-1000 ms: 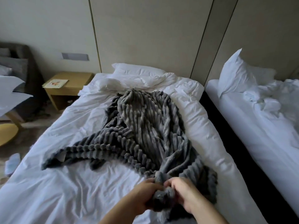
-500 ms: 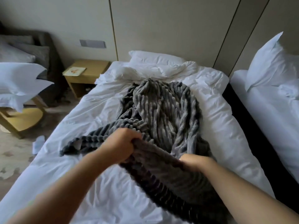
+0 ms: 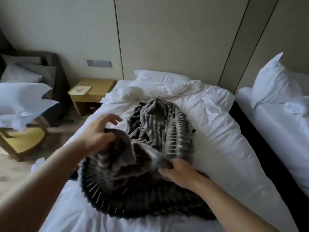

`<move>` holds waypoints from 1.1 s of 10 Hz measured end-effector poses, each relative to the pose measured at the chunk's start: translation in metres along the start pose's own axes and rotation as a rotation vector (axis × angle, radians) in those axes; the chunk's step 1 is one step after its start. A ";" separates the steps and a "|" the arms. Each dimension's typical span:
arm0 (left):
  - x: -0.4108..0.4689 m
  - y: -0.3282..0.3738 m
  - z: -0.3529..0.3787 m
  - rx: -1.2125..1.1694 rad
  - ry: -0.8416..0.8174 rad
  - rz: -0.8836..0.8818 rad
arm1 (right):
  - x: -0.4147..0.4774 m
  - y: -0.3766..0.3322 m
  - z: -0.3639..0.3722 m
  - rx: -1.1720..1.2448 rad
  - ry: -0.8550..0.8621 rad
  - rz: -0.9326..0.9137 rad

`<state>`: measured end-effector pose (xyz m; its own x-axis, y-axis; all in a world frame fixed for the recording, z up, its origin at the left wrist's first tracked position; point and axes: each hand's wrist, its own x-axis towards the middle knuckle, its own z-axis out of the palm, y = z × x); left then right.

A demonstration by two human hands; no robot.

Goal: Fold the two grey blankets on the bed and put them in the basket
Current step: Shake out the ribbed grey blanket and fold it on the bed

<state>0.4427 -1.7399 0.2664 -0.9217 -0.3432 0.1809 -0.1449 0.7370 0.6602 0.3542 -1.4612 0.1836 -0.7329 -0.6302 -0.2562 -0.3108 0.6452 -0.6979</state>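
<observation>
Now hauling the ribbed grey blanket (image 3: 167,128) up off the white duvet (image 3: 217,131) mid-bed, no longer clutching one bunch with both fists close together as a second ago. Right hand (image 3: 180,173) curled tight on a fuzzy edge; left hand (image 3: 98,133) swung out wide, fingers splayed, fabric against the palm — cannot tell whether pinched or let go. Looks like hunting for corners, so folding barely begun. Cannot pick out a second blanket in the heap — no basket in sight either.
</observation>
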 end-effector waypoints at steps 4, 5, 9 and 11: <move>-0.036 0.050 0.094 -0.131 -0.716 0.155 | -0.028 0.013 -0.009 -0.269 -0.037 -0.049; -0.025 0.074 0.060 -0.454 -0.653 0.206 | -0.010 0.011 -0.022 -0.242 0.330 -0.204; 0.010 0.033 -0.068 0.236 0.226 -0.048 | 0.016 0.003 -0.122 0.558 0.847 0.201; -0.004 0.097 0.037 0.121 -0.153 0.371 | -0.015 -0.121 -0.106 0.132 0.314 -0.463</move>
<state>0.4190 -1.6456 0.3022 -0.9609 0.0422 0.2737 0.1741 0.8608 0.4783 0.3387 -1.4839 0.3423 -0.6889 -0.6631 0.2928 -0.5790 0.2605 -0.7726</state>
